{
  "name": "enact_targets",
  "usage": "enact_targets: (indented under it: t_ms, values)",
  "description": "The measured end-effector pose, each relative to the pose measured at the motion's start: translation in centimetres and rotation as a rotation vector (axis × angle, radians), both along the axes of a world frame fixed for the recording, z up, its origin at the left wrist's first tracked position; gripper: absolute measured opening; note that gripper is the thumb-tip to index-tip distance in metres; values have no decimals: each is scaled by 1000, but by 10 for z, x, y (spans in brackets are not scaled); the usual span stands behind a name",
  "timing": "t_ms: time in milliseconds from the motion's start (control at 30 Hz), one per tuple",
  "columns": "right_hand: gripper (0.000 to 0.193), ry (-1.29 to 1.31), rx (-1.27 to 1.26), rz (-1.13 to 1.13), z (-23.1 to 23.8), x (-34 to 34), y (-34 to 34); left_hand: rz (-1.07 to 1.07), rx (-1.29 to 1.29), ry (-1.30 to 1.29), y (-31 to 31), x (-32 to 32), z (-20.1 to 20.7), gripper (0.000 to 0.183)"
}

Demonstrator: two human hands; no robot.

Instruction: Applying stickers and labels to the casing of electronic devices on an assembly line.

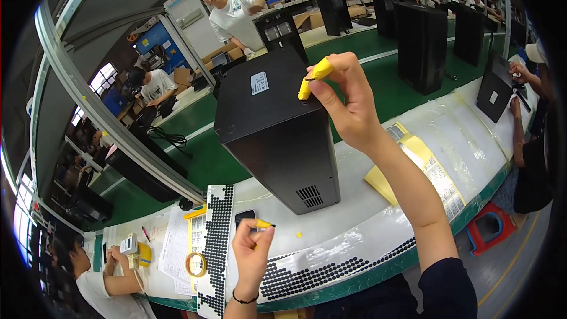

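A tall black computer case (277, 153) stands in front of me, a white label on its top face and a small round pad (231, 129) at its near left corner. Over the far right part of that top is my right hand (351, 103). Its fingers, with yellow wraps on the tips, are pinched together; a dark sliver shows between them, too small to name. Lower down, my left hand (253, 254) is closed, a small black pad (272, 225) at its yellow-wrapped fingertip. Beside it lies a white sheet of round black pads (215, 230).
More black pads (319, 276) line the table's front edge. A phone (244, 218), a yellow tape roll (195, 264) and yellow-backed label sheets (434, 171) lie around. Other black cases (421, 47) stand on the green conveyor (378, 91). Co-workers sit or stand at left, right and behind.
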State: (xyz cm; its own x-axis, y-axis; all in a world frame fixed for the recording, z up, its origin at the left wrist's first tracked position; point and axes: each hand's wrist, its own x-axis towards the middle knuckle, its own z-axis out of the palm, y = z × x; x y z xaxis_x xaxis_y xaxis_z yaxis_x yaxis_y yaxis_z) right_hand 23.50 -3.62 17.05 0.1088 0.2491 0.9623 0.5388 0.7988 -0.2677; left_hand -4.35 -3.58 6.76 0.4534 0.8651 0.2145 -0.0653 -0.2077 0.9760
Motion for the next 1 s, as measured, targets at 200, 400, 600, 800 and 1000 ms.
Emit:
enact_targets:
  t_ms: [200, 400, 600, 800, 1000]
  values:
    - [15, 197, -37, 292, -2, -8, 11, 86, 261, -48, 9, 8, 57, 16]
    - [16, 352, -14, 381, -3, -16, 18, 250, 558, -52, 27, 22, 113, 12]
    - [16, 374, 10, 381, -1, -19, 14, 173, 702, 191, 52, 39, 152, 14]
    - [17, 384, -3, 375, -3, -17, 16, 45, 670, 357, 64, 47, 169, 12]
    - [17, 389, -1, 367, -2, -18, 15, 101, 870, 471, 66, 47, 180, 7]
